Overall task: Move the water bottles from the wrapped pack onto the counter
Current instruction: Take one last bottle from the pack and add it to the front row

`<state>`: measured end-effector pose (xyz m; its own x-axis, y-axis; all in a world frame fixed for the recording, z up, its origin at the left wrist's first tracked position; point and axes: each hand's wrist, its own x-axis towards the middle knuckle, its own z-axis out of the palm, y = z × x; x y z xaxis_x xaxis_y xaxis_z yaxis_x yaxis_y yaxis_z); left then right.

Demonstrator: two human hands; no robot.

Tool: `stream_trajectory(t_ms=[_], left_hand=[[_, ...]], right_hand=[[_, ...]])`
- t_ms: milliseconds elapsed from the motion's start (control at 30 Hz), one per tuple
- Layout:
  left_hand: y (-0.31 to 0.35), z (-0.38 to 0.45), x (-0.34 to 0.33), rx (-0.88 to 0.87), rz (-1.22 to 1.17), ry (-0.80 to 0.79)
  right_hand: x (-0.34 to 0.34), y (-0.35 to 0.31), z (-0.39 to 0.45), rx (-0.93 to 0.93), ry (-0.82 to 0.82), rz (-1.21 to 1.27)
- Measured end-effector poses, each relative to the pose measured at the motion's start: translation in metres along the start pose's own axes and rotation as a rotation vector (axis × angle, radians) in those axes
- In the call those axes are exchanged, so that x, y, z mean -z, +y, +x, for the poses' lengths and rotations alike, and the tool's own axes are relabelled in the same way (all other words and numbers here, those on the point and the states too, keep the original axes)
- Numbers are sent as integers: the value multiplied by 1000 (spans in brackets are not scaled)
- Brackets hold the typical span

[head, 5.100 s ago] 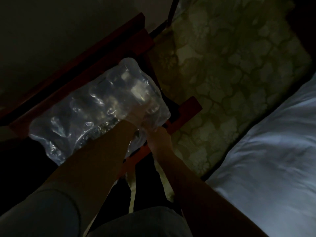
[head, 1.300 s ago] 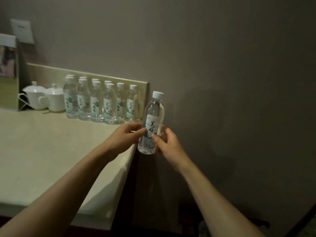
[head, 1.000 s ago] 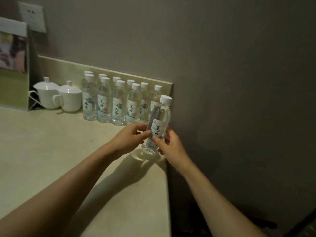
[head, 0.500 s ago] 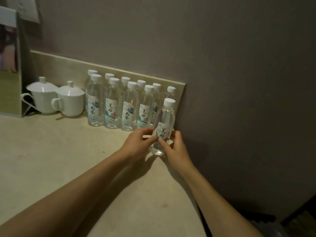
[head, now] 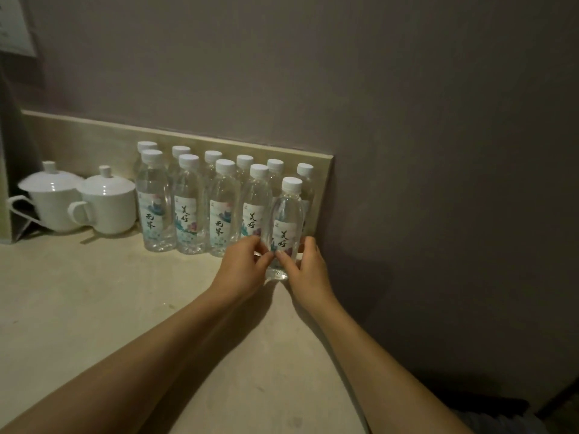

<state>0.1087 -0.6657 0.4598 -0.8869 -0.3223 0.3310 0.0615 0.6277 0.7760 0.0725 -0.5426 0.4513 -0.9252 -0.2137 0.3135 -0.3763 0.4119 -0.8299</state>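
Item: water bottle [head: 285,220], clear plastic, white cap, printed label with dark brush characters. It is standing upright at the right end of the front row on the counter [head: 103,308], close to the counter's right edge and just in front of the low backsplash [head: 94,136]. Its base seems to be touching the counter top, though the fingers are hiding part of it.

Left hand [head: 242,267]: gripping the lower part of the bottle from the left, thumb and fingers curling round the label.

Right hand [head: 308,270]: gripping the same bottle from the right, thumb pressing on the front of the label, fingers wrapping behind.

Stock already placed: bottle rows [head: 200,202], two deep, standing upright against the backsplash to the left of the held bottle. Four are showing in the front row and six caps in the back row, all matching in cap and label style.

Other contents: two white lidded cups [head: 78,202], handles pointing left, sitting side by side left of the bottles. A stand [head: 12,170] is leaning at the far left edge, only partly in view. A plain grey wall [head: 407,151] is rising behind and to the right of the counter.
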Motion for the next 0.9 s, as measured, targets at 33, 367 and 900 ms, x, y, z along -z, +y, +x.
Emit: stream_trajectory(t_ms=[33, 367, 900], left_hand=[[0, 3, -1, -23, 36, 5], [-4, 17, -7, -188, 194, 78], [-4, 33, -20, -100, 72, 85]], right_hand=[[0, 0, 3, 5, 0, -16], [-7, 5, 24, 25, 39, -143], [-12, 10, 43, 10, 77, -187]])
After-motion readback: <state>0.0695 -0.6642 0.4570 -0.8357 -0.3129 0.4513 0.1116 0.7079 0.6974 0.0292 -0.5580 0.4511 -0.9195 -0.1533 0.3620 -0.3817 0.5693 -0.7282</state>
